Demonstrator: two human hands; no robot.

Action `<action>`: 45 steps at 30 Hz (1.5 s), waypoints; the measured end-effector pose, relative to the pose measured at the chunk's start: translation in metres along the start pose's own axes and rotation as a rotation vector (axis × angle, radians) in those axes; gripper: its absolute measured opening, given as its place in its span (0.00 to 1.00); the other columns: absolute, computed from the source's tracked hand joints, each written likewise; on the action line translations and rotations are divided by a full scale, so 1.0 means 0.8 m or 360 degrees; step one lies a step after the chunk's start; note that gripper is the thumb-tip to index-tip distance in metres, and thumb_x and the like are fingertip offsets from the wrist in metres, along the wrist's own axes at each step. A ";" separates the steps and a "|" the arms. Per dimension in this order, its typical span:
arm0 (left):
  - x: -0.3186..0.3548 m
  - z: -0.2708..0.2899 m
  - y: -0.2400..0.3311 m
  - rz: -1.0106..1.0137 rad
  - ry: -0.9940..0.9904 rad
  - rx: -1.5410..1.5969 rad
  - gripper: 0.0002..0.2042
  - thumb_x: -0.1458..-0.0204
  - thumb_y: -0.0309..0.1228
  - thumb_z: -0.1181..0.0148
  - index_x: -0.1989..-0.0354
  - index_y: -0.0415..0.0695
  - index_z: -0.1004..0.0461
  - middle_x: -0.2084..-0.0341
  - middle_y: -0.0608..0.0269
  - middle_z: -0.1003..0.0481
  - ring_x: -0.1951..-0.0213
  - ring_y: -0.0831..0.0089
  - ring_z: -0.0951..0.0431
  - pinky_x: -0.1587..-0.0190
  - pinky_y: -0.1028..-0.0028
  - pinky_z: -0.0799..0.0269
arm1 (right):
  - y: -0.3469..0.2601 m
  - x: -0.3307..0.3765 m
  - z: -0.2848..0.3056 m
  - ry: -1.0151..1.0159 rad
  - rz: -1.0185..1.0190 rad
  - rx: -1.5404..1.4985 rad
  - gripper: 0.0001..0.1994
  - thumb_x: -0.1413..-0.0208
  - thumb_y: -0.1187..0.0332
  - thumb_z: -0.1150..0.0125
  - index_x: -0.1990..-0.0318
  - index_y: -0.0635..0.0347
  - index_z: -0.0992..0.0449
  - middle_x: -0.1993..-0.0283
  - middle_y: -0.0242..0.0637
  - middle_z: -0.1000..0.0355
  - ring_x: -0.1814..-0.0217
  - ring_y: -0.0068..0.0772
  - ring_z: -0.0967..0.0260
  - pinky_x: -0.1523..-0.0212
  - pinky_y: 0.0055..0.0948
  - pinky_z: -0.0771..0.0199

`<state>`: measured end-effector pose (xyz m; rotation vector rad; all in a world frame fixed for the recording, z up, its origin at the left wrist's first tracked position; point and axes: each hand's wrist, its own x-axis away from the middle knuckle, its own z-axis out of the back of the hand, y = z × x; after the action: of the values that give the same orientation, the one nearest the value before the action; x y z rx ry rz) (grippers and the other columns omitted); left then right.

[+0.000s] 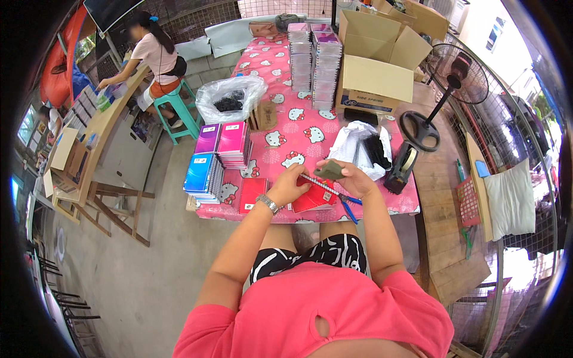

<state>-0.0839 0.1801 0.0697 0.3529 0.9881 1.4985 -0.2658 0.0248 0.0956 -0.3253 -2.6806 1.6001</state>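
Head view. Item: red spiral notebook (pixel 314 196), at near edge of pink-patterned table (pixel 280 95), between both hands. Judged light, with stiff covers and a thin wire spine that bends easily; best taken by the cover edge beside the spine. Left hand (pixel 288 186): fingers curled shut, pinching the notebook's spine end. Right hand (pixel 351 178): closed around a small dark green piece (pixel 329 171), just above the notebook. Blue-handled pliers (pixel 348 206) lay touching it, to the right. Stacked notebooks (pixel 216 156) stood left; tape dispenser (pixel 402 166) right.
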 end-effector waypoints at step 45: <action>0.049 -0.052 -0.007 0.0452 0.0693 0.0666 0.13 0.46 0.29 0.38 0.54 0.40 0.28 0.76 0.59 0.23 0.79 0.79 0.24 0.76 0.77 0.26 | 0.088 0.057 -0.106 0.1030 0.0678 0.2072 0.22 0.56 0.67 0.32 0.51 0.62 0.27 0.53 0.46 0.29 0.49 0.46 0.32 0.46 0.40 0.34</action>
<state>-0.1187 0.2006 0.0286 0.4907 1.6653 1.6551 -0.2885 0.1389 0.0703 -1.0794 -0.8300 2.3427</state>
